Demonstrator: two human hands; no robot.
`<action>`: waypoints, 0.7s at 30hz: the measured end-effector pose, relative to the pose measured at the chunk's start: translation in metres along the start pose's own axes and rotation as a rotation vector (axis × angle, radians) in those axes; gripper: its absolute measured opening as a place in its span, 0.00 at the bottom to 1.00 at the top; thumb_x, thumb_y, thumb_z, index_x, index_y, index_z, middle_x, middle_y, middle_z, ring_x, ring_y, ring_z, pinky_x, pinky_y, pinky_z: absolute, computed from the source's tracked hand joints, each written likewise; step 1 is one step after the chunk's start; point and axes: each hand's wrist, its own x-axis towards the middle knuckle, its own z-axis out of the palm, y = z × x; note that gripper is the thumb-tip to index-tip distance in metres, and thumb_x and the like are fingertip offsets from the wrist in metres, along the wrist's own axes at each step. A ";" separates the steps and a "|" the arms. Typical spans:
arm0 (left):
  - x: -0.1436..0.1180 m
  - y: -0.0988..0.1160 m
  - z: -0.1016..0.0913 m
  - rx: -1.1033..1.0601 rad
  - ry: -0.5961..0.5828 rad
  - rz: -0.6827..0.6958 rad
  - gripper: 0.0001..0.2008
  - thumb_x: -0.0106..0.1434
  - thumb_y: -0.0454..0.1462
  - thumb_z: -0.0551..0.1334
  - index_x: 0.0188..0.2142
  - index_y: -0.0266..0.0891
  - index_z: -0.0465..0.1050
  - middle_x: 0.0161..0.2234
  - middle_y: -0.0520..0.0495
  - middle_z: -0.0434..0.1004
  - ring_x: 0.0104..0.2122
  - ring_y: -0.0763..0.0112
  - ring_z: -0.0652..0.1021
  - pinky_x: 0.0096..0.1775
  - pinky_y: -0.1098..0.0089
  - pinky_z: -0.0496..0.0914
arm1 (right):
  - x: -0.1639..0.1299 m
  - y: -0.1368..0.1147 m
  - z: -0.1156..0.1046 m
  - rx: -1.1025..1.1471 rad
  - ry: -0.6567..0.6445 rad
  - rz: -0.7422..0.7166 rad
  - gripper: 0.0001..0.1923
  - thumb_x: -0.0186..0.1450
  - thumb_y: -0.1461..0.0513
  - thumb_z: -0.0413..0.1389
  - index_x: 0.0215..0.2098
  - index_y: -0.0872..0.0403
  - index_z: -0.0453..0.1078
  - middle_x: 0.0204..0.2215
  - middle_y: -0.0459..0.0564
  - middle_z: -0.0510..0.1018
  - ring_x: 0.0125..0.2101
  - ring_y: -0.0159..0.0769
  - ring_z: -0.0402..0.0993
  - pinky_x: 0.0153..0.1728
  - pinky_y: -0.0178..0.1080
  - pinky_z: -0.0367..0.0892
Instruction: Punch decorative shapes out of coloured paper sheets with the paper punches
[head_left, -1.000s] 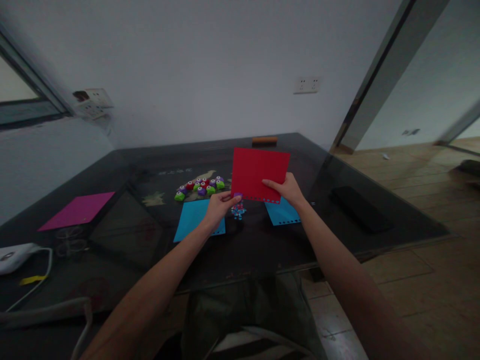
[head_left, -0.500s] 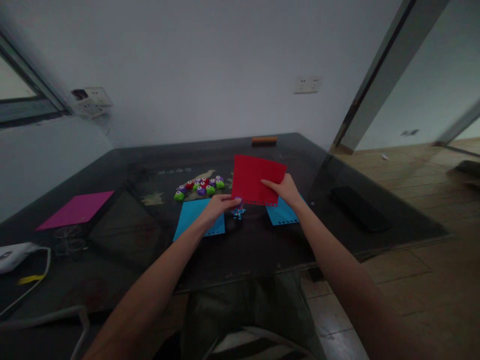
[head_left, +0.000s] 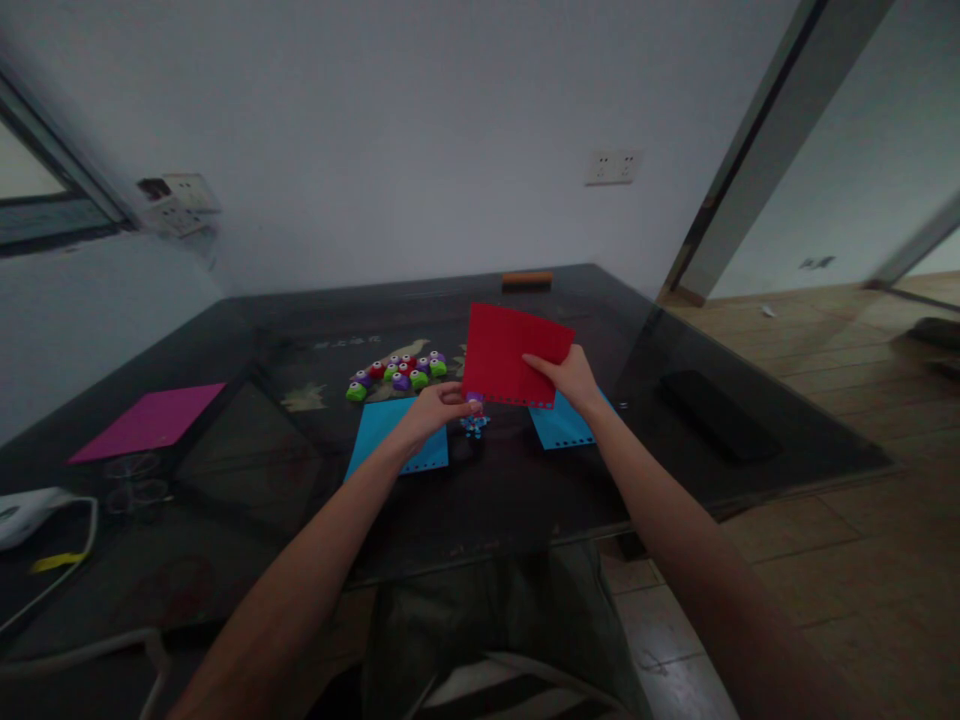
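Right hand [head_left: 571, 378] pinching the red card [head_left: 507, 354] at its lower right corner, held tilted above the table [head_left: 247, 470]. Left hand [head_left: 433, 411] closed around a small purple punch [head_left: 474, 402] at the card's 7 o'clock edge. Confetti pile [head_left: 473, 427] just below, blue sheets [head_left: 390, 436] at 8 and 4 o'clock.

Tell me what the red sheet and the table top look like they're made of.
The red sheet looks like matte paper or thin card: flat, bending slightly, its lower edge punched. The table top seems dark glossy glass, showing faint reflections.
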 end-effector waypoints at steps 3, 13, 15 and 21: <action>0.001 0.001 -0.002 0.048 0.013 0.003 0.23 0.46 0.38 0.68 0.44 0.37 0.71 0.41 0.40 0.78 0.40 0.57 0.77 0.45 0.59 0.68 | -0.001 -0.003 0.000 -0.001 0.016 0.002 0.19 0.50 0.54 0.63 0.37 0.55 0.71 0.38 0.57 0.78 0.38 0.48 0.75 0.41 0.51 0.71; 0.005 -0.002 -0.004 0.235 0.094 0.009 0.27 0.46 0.30 0.66 0.48 0.34 0.66 0.47 0.38 0.72 0.36 0.64 0.78 0.40 0.62 0.72 | 0.001 -0.003 -0.001 0.063 0.125 -0.039 0.21 0.48 0.55 0.64 0.37 0.57 0.72 0.37 0.56 0.78 0.37 0.44 0.75 0.41 0.45 0.71; 0.006 -0.003 -0.005 0.236 0.081 0.013 0.27 0.47 0.29 0.65 0.48 0.34 0.65 0.47 0.38 0.72 0.36 0.65 0.78 0.40 0.62 0.71 | 0.002 -0.002 -0.001 0.081 0.140 -0.041 0.21 0.48 0.55 0.64 0.37 0.57 0.72 0.37 0.55 0.79 0.37 0.43 0.75 0.41 0.44 0.70; 0.003 -0.002 -0.005 0.208 0.005 0.111 0.22 0.48 0.28 0.64 0.44 0.35 0.67 0.47 0.40 0.71 0.38 0.66 0.76 0.39 0.65 0.72 | 0.007 0.003 -0.005 0.174 0.181 -0.024 0.21 0.48 0.56 0.64 0.38 0.57 0.72 0.36 0.53 0.79 0.36 0.42 0.75 0.41 0.43 0.70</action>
